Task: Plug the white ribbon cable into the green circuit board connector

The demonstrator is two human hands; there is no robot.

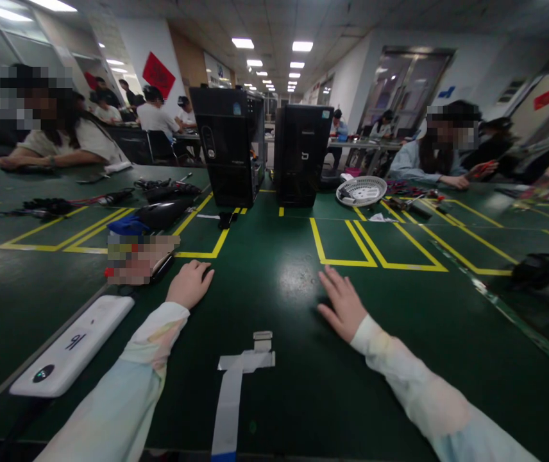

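Note:
My left hand [189, 284] rests palm down on the green table [274, 398], its fingers slightly bent and holding nothing. Just left of it is a pixelated item [142, 258] with a dark edge. My right hand [342, 301] hovers over or touches the tabletop with fingers spread, also without an object. Between my forearms, nearer to me, a flat white ribbon cable [228, 407] with a connector [262, 336] at its far end lies under a crosswise strip of tape [248, 362].
Two black computer towers [229, 154] stand upright ahead. A white power bank-like box [75, 346] lies at left, near dark cables and tools [163, 192]. A white basket [362, 190] sits right of the towers, beside colored wires [406, 189]. Other people sit around the table.

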